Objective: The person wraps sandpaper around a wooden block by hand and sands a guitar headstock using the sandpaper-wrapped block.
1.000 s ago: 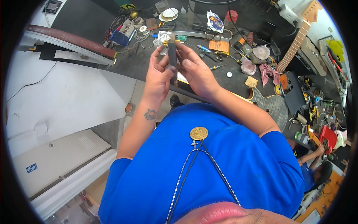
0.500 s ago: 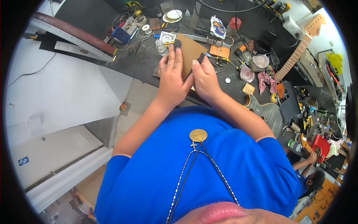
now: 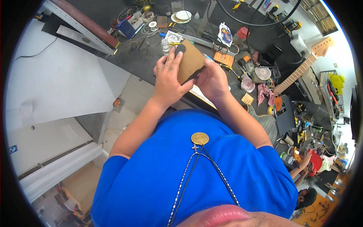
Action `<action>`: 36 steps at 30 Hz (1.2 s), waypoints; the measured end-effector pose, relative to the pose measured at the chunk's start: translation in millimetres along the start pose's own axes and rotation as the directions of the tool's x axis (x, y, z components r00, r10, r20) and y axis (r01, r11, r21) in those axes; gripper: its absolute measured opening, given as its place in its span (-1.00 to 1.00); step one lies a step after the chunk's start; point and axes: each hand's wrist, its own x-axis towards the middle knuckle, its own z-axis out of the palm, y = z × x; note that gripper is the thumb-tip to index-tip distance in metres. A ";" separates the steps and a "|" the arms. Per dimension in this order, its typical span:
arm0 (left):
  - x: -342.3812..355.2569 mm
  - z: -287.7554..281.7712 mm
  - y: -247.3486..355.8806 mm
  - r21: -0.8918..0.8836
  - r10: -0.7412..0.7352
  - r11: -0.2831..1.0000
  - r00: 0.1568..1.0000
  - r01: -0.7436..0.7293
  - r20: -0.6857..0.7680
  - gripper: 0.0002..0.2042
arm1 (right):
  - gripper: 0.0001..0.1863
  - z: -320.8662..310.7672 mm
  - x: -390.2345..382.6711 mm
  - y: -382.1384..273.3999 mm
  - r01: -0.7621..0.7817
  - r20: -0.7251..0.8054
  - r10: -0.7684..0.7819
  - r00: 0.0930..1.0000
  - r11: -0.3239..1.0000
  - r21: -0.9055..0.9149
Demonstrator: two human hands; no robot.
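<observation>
From my remote seat, the biggest thing before me was the dark worktop (image 3: 151, 64), strewn with tools, wire coils and small boxes. A pale panel (image 3: 56, 83) lay along its left side. To the right, a guitar neck (image 3: 298, 72) with a light headstock slanted across the clutter, and a grey guitar body (image 3: 266, 125) sat near the right elbow. A pink rag (image 3: 262, 92) lay just beside that neck.

Both hands were raised over the worktop's near edge, gripping a brown rectangular board (image 3: 191, 60) between them. The left hand (image 3: 168, 77) was curled over the board's left edge, its fingers (image 3: 170, 56) lying along the face. A small black piece (image 3: 180, 48) sat at the board's top corner, touching those fingertips. The right hand (image 3: 213, 79) clasped the board from below and behind; I could not tell how its fingers closed. A small clear jar (image 3: 165, 44) stood just beyond the left hand. A white dish (image 3: 183, 16) rested further back.
</observation>
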 end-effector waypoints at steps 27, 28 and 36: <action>-12.0 2.9 9.4 0.026 0.240 0.970 0.971 -0.240 -0.001 -0.17 | -0.52 5.3 -14.5 -24.2 -0.157 -0.264 0.065 0.962 0.925 -0.346; -11.2 4.2 10.2 0.013 0.248 0.969 0.969 -0.248 0.013 -0.17 | -0.52 1.5 -14.2 -25.2 -0.161 -0.269 0.065 0.961 0.922 -0.353; -21.9 25.9 -16.4 -0.252 0.120 0.963 0.987 -0.089 0.108 -0.25 | -0.24 -15.0 -11.0 -20.4 -0.348 -0.155 0.340 0.928 0.937 -0.030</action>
